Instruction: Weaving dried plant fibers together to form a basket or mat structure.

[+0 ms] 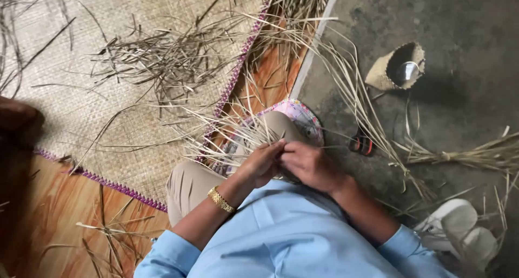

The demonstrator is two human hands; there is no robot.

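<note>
my left hand [263, 162] and right hand [307, 164] pinch closed on dry straw strips [238, 132]: light, springy, brittle; i'd grip near the woven base.

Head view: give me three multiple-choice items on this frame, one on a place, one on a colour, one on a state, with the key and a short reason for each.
1. Where does the small woven basket lie?
A. on the grey floor, upper right
B. on the mat
C. in the person's lap

2. What colour is the mat's edging?
A. green
B. purple
C. black

3. What are the left hand and right hand doing?
A. resting apart on the floor
B. both holding the basket
C. close together, pinching dry straw strips

Key: 1 A, the basket sits on bare grey floor away from the mat. 2 B, a purple band runs along the mat's border. 3 C, both hands meet over the knee with fingers closed on the strips.
</note>
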